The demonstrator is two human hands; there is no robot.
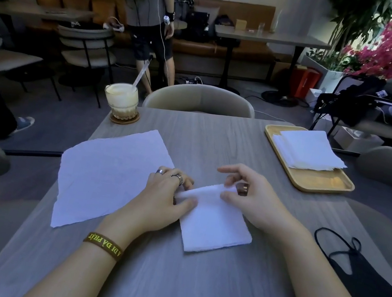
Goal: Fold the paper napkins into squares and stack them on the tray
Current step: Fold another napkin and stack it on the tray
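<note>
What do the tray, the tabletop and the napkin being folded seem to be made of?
Tray: pale wood or bamboo, matte; warm yellow tone with faint grain.
Tabletop: probably laminate printed as grey wood; streaky grain, smooth, slight sheen.
Napkin: thin soft tissue paper, white and matte; it curls limply where the left hand and right hand pinch it.

Napkin stack [310, 152] lies on tray [319, 182], right of sheet [107, 177], perhaps several

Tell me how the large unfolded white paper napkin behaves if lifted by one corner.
The unfolded white paper napkin likely droops, being a thin flat sheet. Its ragged edges suggest it tears easily. Probably slides on the grey table.
</note>
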